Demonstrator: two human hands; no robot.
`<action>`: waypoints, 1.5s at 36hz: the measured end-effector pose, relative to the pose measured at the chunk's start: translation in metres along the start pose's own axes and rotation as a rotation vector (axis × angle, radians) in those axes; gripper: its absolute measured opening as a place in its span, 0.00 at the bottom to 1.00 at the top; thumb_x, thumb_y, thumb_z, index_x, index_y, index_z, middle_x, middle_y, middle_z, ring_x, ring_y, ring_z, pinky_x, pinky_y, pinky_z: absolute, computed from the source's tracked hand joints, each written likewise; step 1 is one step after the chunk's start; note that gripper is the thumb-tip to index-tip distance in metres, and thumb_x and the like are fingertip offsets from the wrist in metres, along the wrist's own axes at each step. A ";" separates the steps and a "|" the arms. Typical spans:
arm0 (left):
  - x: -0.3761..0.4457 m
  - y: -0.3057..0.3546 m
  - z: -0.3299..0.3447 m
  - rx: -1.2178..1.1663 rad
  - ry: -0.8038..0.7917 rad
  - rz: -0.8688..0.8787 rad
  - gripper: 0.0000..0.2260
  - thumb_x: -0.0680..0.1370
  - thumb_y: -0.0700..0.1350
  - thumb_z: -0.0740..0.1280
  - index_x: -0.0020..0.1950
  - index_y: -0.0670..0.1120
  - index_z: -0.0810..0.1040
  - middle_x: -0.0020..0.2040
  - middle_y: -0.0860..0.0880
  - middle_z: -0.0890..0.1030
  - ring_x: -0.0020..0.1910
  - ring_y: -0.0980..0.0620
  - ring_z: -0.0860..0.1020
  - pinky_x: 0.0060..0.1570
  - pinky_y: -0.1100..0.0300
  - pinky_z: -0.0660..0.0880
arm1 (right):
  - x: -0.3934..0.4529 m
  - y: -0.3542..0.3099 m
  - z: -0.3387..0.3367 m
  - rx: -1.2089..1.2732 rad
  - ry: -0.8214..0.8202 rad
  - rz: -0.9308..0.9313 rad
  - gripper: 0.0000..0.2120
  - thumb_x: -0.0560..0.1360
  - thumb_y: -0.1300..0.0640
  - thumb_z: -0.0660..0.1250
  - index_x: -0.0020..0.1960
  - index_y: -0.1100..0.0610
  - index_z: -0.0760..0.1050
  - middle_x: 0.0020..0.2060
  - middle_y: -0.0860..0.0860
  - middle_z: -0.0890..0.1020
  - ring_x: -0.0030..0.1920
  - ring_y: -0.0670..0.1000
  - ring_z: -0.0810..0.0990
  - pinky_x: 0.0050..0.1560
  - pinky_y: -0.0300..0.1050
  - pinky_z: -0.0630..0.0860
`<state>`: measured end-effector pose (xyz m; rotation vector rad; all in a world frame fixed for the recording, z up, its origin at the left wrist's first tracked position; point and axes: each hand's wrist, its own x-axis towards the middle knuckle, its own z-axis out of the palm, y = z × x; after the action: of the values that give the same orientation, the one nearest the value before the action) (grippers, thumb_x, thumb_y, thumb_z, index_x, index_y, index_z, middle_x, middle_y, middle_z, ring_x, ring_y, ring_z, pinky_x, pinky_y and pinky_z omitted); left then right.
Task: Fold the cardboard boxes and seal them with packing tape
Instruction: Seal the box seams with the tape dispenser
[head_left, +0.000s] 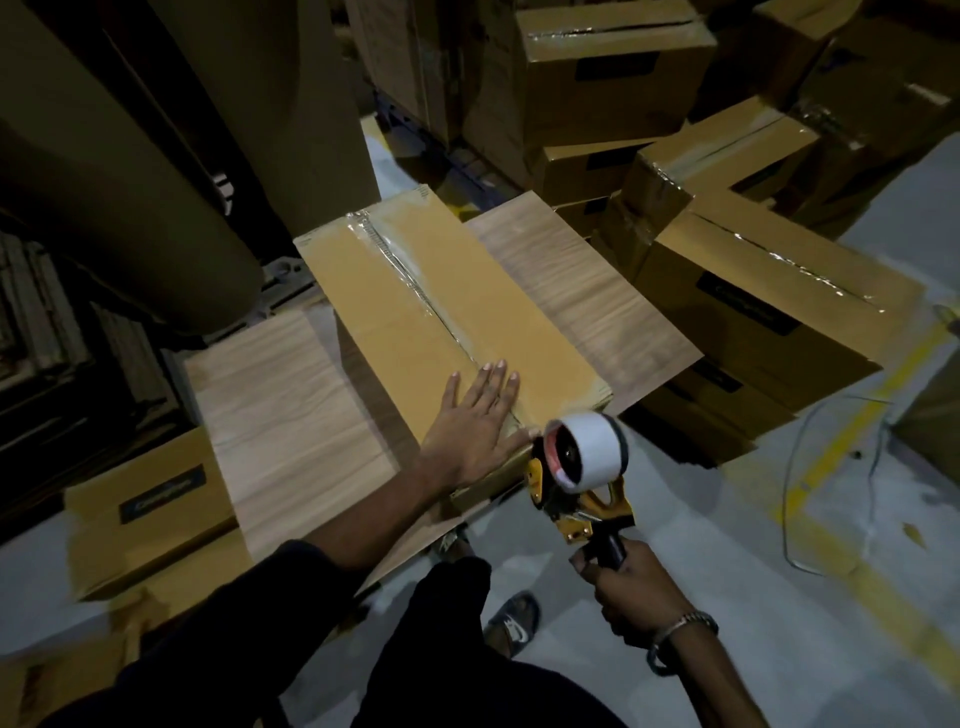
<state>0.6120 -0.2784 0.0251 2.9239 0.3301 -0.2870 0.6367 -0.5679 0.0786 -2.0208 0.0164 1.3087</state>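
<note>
We see a dark warehouse floor (727, 519) crowded with stock; the upper left is so dim that we can only make out tall brown shapes. Sealed cartons (769, 312) pile up to the right and behind, their far rows cut off by the frame. In the middle a wood-grain table (291, 410) carries the cardboard box (395, 312) we are working on, lying long and flat, its flaps closed and a glossy strip of packing tape (410, 280) running down the centre seam. The box's near end reaches the table's near edge. Another carton (150, 509) sits low at the left, its printed label too blurred to read.

Our hands are apart. The left hand (475, 421) lies flat, fingers straight, pressing the box top beside the seam at the near end. The right hand (631, 592) grips the handle of the yellow tape dispenser (576, 478), whose white roll hangs just off the box's near corner; we cannot tell whether its blade touches the cardboard. Bare floor opens to the right, crossed by a yellow line (852, 436) and a loose wire (795, 488).
</note>
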 end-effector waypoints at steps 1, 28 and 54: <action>0.000 0.001 -0.001 -0.011 0.003 -0.004 0.40 0.81 0.73 0.36 0.85 0.49 0.35 0.85 0.47 0.35 0.84 0.48 0.36 0.80 0.34 0.40 | 0.001 0.005 -0.001 -0.004 -0.016 0.036 0.09 0.81 0.55 0.69 0.50 0.60 0.73 0.26 0.51 0.66 0.21 0.50 0.64 0.25 0.39 0.62; -0.024 0.058 0.028 0.069 0.122 0.160 0.32 0.79 0.37 0.42 0.82 0.34 0.34 0.83 0.34 0.37 0.84 0.38 0.38 0.82 0.44 0.47 | -0.004 -0.017 -0.053 0.019 0.408 -0.200 0.05 0.80 0.54 0.71 0.49 0.55 0.81 0.24 0.50 0.72 0.23 0.53 0.71 0.25 0.41 0.68; -0.103 -0.099 0.009 -0.048 0.273 0.196 0.28 0.82 0.40 0.62 0.82 0.53 0.67 0.82 0.52 0.66 0.81 0.50 0.64 0.77 0.49 0.66 | 0.070 -0.133 -0.014 -0.160 0.217 -0.578 0.10 0.74 0.46 0.76 0.48 0.53 0.83 0.40 0.50 0.87 0.45 0.52 0.86 0.50 0.59 0.84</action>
<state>0.4889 -0.2059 0.0222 2.9186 0.0837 0.1478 0.7318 -0.4527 0.0993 -2.0726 -0.5463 0.7427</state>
